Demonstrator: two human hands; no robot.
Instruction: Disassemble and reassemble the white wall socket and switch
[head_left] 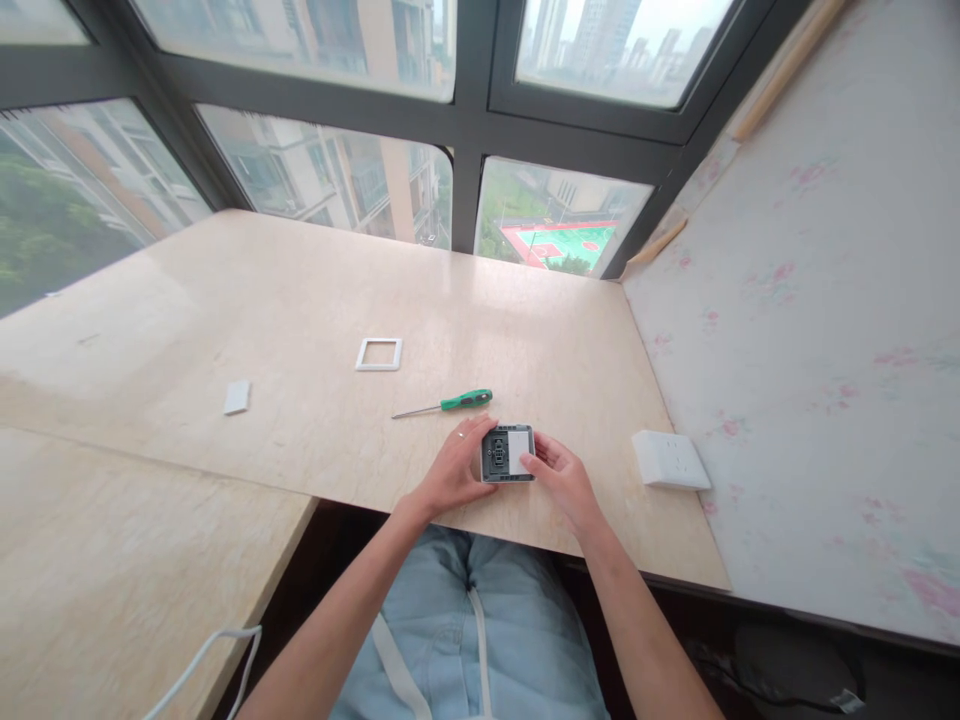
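Both hands hold a wall light switch (pixel 496 458) near the front edge of the counter. Its grey inner mechanism shows on the left half, and a white rocker plate (pixel 517 447) covers the right half. My left hand (pixel 455 468) is closed around the left side, thumb at the lower edge and fingers at the top. With my right hand (pixel 562 478) I grip the right side, the thumb lying on the white plate. Just beyond the switch lies a green-handled screwdriver (pixel 466 399), its tip to the left. Farther back is a white switch frame (pixel 379 354); a loose white rocker plate (pixel 237 397) rests at the left.
A pale stone counter (pixel 315 290) runs back to dark-framed windows. On the right, a white wall socket (pixel 671 460) juts out from the flowered wall (pixel 810 330). A white cable (pixel 202 655) hangs over the lower left counter edge.
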